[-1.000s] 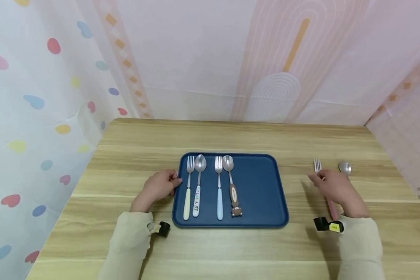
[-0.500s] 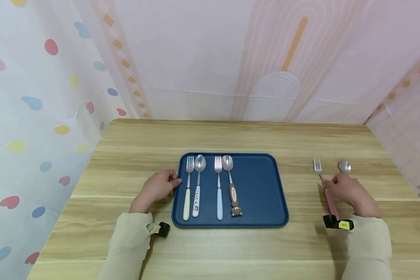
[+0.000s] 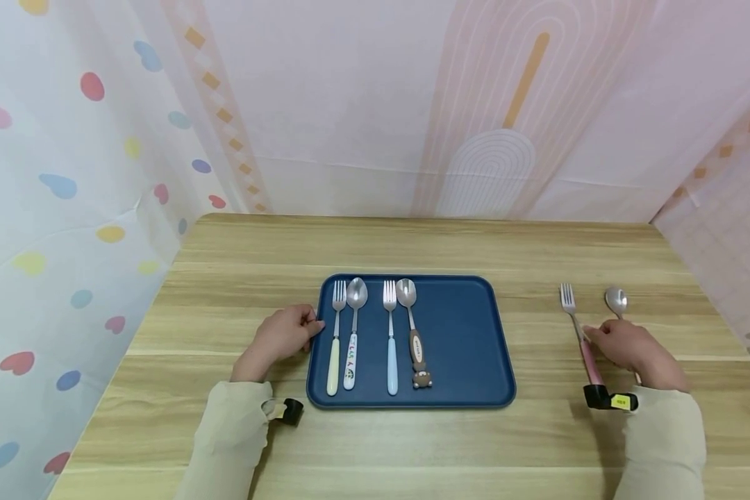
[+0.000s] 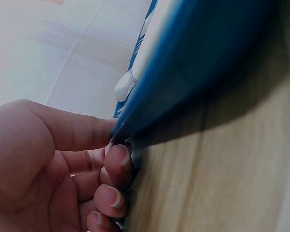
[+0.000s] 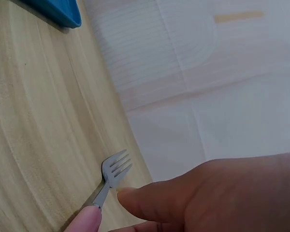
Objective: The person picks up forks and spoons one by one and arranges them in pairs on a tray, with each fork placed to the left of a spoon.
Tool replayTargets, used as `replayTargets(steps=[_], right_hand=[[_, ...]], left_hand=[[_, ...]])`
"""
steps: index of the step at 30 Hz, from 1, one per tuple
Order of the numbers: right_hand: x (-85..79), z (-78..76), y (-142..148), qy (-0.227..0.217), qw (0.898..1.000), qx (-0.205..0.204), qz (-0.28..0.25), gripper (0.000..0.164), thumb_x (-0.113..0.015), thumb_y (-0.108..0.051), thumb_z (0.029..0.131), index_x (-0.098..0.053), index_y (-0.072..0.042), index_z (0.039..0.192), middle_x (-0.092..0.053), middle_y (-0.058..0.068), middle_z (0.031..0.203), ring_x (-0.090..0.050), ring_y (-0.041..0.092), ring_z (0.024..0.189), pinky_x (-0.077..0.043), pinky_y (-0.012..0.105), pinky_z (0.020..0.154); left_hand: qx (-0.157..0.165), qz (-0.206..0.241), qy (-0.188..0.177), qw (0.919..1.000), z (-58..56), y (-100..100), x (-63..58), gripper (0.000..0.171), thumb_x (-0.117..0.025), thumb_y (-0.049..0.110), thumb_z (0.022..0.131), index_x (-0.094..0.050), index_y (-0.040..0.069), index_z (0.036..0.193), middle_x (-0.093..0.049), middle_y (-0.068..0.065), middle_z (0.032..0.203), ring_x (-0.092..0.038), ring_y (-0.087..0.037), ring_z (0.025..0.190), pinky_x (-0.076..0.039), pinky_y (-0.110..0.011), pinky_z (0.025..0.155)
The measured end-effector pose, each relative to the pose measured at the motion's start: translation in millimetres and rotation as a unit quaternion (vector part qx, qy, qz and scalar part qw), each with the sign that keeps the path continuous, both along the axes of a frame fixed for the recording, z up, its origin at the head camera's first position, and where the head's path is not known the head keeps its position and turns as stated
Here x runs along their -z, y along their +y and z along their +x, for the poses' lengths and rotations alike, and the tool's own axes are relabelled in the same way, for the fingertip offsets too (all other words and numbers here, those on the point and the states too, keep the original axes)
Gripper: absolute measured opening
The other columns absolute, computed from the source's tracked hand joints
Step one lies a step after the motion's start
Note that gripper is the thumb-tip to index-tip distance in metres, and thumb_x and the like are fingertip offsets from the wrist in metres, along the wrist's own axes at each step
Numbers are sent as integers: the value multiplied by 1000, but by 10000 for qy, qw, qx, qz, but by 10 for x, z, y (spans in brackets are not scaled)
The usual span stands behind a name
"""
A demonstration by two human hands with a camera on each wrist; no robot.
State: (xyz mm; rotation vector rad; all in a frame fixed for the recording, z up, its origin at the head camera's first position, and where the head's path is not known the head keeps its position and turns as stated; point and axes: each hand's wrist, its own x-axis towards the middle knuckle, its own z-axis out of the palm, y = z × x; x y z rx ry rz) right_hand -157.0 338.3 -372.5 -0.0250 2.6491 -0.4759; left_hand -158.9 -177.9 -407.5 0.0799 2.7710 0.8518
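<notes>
A dark blue tray lies on the table. My left hand pinches its left rim; in the left wrist view the thumb lies on the rim, the curled fingers beneath. On the tray lie a yellow-handled fork, a white patterned spoon, a light blue fork and a brown bear-handled spoon. My right hand is beside a pink-handled fork on the table, thumb near its neck, nothing visibly held. It partly hides another spoon.
The wooden table reaches back to a pale patterned curtain. Another dotted curtain hangs at the left. Bare table lies between the tray's right rim and the pink fork.
My right hand has moved right and slightly down, from over the pink fork to beside it, uncovering more of the handle. The left hand and the tray have stayed put.
</notes>
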Motion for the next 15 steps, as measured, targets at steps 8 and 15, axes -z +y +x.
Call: replayTargets(steps=[8, 15], right_hand=[[77, -6, -44, 61, 9999, -89, -38, 45, -35, -37, 98, -54, -5, 73, -47, 4, 66, -45, 20, 65, -35, 33, 59], [126, 3, -67, 259, 9994, -194, -153, 38, -43, -32, 97, -53, -9, 68, -42, -1, 60, -39, 16, 58, -32, 30, 55]], left_hand=[[35, -17, 29, 10000, -2, -14, 2, 25, -54, 26, 92, -50, 11, 72, -55, -1, 57, -49, -18, 51, -36, -30, 51], [19, 15, -6, 10000, 9, -1, -11, 25, -54, 25, 92, -51, 11, 72, -55, -1, 56, -49, -18, 50, -36, -30, 51]])
